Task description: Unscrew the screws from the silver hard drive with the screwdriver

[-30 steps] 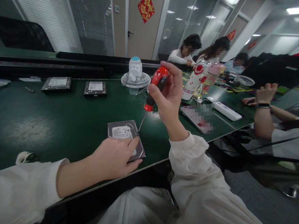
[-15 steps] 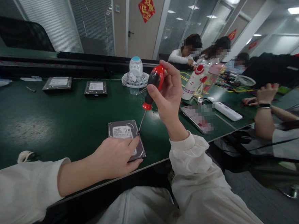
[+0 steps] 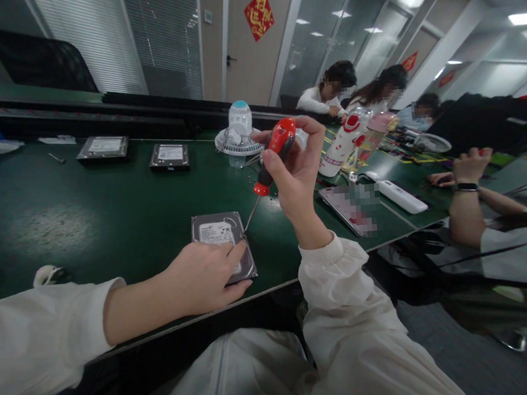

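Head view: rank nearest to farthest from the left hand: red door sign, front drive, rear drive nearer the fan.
1. Front drive: touching, under the left hand.
2. Rear drive: far side of the table, left of the fan.
3. Red door sign: beyond the table.

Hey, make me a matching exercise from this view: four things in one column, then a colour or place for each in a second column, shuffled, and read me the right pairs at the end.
Column one:
1. screwdriver
2. left hand
3. small fan
4. desk

Column two:
A. green
B. on top of the nearest hard drive
C. white with a light blue top
D. in the grip of the right hand

Right pairs: 1-D, 2-B, 3-C, 4-A.
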`<state>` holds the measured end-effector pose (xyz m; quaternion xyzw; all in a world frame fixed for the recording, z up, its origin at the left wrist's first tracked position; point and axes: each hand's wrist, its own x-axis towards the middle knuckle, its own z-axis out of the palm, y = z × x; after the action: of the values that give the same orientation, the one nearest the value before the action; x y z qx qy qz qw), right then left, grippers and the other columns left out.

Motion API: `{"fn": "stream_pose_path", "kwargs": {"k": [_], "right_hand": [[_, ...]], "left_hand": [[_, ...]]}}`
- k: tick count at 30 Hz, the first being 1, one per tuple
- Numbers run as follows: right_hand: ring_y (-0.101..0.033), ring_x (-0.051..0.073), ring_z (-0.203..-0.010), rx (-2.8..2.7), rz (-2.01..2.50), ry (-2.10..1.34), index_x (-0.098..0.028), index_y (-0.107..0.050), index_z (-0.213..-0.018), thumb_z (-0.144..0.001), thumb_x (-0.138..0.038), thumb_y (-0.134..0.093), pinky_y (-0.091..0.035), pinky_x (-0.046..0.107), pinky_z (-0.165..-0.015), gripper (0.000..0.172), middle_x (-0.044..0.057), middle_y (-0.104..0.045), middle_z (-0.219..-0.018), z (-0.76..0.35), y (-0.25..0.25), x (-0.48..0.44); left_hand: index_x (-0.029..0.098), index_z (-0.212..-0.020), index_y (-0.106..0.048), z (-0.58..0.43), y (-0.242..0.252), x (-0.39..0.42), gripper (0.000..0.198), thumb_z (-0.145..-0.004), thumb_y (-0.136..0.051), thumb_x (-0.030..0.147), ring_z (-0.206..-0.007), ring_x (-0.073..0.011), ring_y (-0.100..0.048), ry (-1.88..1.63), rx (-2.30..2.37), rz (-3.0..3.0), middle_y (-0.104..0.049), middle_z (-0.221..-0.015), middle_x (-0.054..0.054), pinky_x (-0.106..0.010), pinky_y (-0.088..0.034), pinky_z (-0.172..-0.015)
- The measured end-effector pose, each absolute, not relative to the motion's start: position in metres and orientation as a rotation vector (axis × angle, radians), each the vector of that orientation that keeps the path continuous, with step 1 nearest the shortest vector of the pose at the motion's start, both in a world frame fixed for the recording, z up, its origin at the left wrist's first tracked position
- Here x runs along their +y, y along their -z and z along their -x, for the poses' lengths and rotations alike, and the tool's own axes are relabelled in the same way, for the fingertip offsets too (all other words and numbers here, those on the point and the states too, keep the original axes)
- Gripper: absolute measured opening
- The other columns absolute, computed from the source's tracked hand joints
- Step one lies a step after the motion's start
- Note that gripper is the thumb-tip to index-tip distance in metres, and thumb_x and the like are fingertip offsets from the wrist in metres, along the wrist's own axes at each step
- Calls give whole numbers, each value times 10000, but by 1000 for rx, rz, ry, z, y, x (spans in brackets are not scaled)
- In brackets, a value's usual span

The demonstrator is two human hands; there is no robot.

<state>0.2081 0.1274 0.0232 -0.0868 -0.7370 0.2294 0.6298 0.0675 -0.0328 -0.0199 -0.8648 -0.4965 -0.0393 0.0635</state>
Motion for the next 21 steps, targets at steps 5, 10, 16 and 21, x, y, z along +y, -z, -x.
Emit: {"fn": "stream_pose_path", "kwargs": {"k": [5, 10, 16, 21], "right_hand": [[-654, 218, -1168, -1623, 181, -468, -335, -446, -1170, -845, -636, -558, -532, 486, -1053, 457, 13, -640, -1142, -210, -22, 134], [-589, 244, -1279, -1655, 164, -485, -369, -421, -1297, -878, -657, -470, -527, 494, -1063, 511, 23, -596, -1250, -210, -19, 137], [-550, 252, -1317, -1671, 270, -377, -371, -468, -1296, -841, -666, -541, -518, 484, -1086, 547, 20, -581, -1288, -212, -22, 131], [-568, 251, -1299, -1679, 301, -465, -364, -479, -1318, -837, -685, -527, -518, 470, -1105, 580, 18, -569, -1373, -213, -22, 131]], "left_hand": [[78, -1313, -563, -68, 19, -33, 549, -937, -474, 468, -825, -319, -727, 124, -1490, 2616, -735, -1013, -177, -409, -578, -640], [89, -1323, -553, -68, 19, -33, 548, -940, -470, 472, -837, -311, -725, 93, -1525, 2618, -735, -1024, -175, -395, -574, -644], [90, -1322, -554, -68, 20, -32, 558, -937, -471, 486, -820, -320, -722, 107, -1516, 2606, -734, -1021, -176, -406, -568, -625], [87, -1316, -559, -68, 19, -33, 542, -939, -473, 467, -834, -322, -725, 114, -1519, 2623, -733, -1036, -171, -421, -583, -636]]}}
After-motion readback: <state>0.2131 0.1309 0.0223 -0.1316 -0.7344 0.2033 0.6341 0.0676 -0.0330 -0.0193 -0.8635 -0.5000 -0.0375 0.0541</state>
